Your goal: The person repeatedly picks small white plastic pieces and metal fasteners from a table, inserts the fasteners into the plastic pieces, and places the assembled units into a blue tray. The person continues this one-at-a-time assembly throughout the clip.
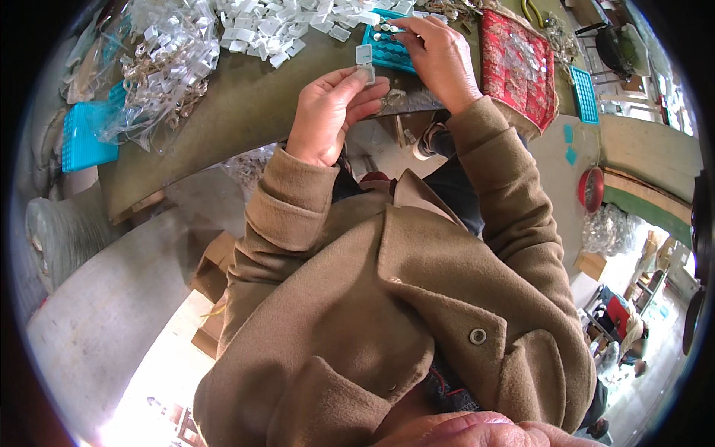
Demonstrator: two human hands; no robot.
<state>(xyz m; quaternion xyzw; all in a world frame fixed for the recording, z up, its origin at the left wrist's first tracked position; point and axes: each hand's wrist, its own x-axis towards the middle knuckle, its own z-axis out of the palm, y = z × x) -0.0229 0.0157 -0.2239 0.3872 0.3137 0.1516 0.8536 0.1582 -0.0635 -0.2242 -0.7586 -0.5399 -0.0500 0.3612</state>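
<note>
My left hand (325, 112) is raised over the table's near edge. Its thumb and fingers grip a small clear plastic box (363, 55) with its hinged lid up. Just to the right, my right hand (447, 65) reaches over a blue ridged tray (393, 59), thumb and forefinger brought together at small shiny round pieces (382, 28) on it. Whether a piece is between those fingertips is too small to tell. Beyond my left hand spreads a heap of similar clear and white boxes (279, 26).
On the table (246, 97), clear bags (167, 63) with small metal parts lie at the left beside a blue tray (86, 138). A red patterned cushion (514, 63) holding clear pieces sits at the right, another blue tray (585, 95) beyond it. People (633, 335) are in the right background.
</note>
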